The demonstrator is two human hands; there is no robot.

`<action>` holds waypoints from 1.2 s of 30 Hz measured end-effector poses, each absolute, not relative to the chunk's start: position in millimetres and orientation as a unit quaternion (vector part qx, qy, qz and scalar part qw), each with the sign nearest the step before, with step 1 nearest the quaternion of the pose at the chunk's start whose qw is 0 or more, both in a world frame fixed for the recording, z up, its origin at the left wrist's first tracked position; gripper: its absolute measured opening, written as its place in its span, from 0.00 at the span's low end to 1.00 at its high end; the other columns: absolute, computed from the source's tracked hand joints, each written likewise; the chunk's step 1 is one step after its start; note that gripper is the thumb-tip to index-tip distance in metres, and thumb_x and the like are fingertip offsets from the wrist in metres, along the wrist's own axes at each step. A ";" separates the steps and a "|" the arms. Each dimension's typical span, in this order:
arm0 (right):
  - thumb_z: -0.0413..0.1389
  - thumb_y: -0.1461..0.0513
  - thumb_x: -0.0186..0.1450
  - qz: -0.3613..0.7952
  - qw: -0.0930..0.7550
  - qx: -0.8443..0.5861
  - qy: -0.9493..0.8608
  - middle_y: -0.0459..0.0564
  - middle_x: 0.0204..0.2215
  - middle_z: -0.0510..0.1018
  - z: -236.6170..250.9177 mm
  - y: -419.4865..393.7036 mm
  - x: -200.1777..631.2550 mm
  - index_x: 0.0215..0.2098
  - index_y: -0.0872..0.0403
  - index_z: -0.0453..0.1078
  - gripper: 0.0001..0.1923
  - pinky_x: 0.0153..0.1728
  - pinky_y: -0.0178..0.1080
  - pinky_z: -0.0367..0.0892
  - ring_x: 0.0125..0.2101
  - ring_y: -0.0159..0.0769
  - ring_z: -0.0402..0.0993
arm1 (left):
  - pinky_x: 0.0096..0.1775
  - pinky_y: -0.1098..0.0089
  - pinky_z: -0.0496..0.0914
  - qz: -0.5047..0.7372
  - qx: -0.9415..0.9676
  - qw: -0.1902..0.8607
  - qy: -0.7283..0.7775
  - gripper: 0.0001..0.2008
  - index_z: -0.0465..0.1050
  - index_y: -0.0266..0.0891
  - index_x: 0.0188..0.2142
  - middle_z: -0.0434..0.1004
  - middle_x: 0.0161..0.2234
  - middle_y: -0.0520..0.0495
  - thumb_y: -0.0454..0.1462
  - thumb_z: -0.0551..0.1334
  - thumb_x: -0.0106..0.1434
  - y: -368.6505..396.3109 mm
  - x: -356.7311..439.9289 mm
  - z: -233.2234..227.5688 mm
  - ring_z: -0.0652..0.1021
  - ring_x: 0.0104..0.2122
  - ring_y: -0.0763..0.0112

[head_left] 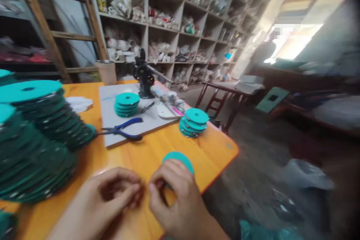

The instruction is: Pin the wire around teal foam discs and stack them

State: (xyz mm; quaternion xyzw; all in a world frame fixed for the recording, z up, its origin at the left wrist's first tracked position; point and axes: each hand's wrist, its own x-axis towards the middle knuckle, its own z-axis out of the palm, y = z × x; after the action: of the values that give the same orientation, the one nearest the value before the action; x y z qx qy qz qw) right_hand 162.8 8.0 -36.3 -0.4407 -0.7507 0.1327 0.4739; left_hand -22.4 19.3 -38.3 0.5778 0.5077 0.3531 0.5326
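Right hand [176, 198] curling shut, gripping teal disc [180, 159]; left hand [112, 195] fingers pinching closed against right fingertips, content too blurry, cannot tell.

Pliers [123, 129] on board [157, 118], left of spools [194, 122]

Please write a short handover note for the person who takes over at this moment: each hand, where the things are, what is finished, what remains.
Left hand: fingers pinched together, maybe on something small; contents not visible.
Right hand: holding one teal disc above the orange table.
Around: tall disc piles at left, small stack on the grey board, another small stack on the table's right side. Blue pliers lie on the board; black hand press stands behind.
Done: cannot tell which stacks are finished.
Left: the disc in hand.
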 end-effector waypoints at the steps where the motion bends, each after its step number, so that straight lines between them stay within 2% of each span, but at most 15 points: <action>1: 0.49 0.67 0.60 0.145 0.467 -0.445 -0.750 0.45 0.23 0.67 -34.8 6.7 163.3 0.26 0.57 0.64 0.05 0.33 0.33 0.55 0.28 0.28 0.63 | 0.33 0.72 0.73 0.339 0.553 0.565 0.510 0.08 0.75 0.34 0.31 0.80 0.27 0.46 0.38 0.67 0.55 17.8 -17.5 -28.4 0.79 0.28 0.69; 4: 0.49 0.68 0.62 0.165 0.456 -0.440 -0.756 0.45 0.23 0.66 -37.5 4.0 164.5 0.26 0.57 0.63 0.07 0.32 0.33 0.53 0.28 0.28 0.61 | 0.32 0.75 0.72 0.354 0.480 0.628 0.500 0.11 0.72 0.32 0.32 0.80 0.26 0.46 0.39 0.68 0.53 19.6 -8.9 -12.4 0.79 0.27 0.71; 11: 0.51 0.68 0.66 0.171 0.425 -0.435 -0.775 0.44 0.25 0.65 -40.9 1.1 168.3 0.29 0.57 0.63 0.07 0.32 0.35 0.51 0.29 0.28 0.60 | 0.35 0.72 0.75 0.359 0.425 0.670 0.492 0.14 0.69 0.31 0.34 0.80 0.28 0.45 0.37 0.71 0.53 18.4 -13.9 -15.3 0.81 0.29 0.70; 18: 0.51 0.69 0.65 0.168 0.427 -0.426 -0.780 0.44 0.24 0.64 -39.4 1.3 167.2 0.29 0.57 0.62 0.07 0.33 0.35 0.51 0.29 0.29 0.60 | 0.35 0.76 0.73 0.355 0.463 0.653 0.483 0.06 0.73 0.32 0.32 0.80 0.26 0.48 0.34 0.67 0.58 18.0 -10.0 -12.4 0.79 0.28 0.75; 24: 0.51 0.69 0.65 0.169 0.427 -0.427 -0.779 0.44 0.24 0.65 -38.4 0.3 167.6 0.29 0.57 0.62 0.07 0.32 0.35 0.51 0.28 0.29 0.60 | 0.34 0.76 0.72 0.345 0.474 0.650 0.483 0.05 0.76 0.31 0.33 0.79 0.26 0.47 0.34 0.65 0.59 15.6 -12.0 -13.1 0.78 0.28 0.76; 31: 0.51 0.68 0.65 0.168 0.422 -0.432 -0.779 0.44 0.24 0.64 -38.5 1.3 166.7 0.28 0.57 0.62 0.07 0.32 0.35 0.51 0.28 0.29 0.59 | 0.33 0.76 0.74 0.365 0.461 0.654 0.475 0.11 0.68 0.32 0.36 0.79 0.27 0.48 0.34 0.68 0.57 18.2 -10.7 -12.2 0.79 0.27 0.74; 36: 0.51 0.68 0.65 0.167 0.421 -0.433 -0.779 0.44 0.24 0.65 -38.4 1.3 166.7 0.28 0.57 0.62 0.07 0.32 0.35 0.51 0.28 0.29 0.60 | 0.33 0.75 0.74 0.364 0.463 0.653 0.476 0.12 0.65 0.33 0.37 0.78 0.27 0.47 0.33 0.67 0.58 17.5 -12.0 -12.0 0.80 0.27 0.74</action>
State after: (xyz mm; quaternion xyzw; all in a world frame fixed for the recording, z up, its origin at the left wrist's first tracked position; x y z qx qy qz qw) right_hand 166.7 1.3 -38.4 -0.4333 -0.7792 0.1675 0.4208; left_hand -12.0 17.5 -12.0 0.4629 0.4763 0.3641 0.6529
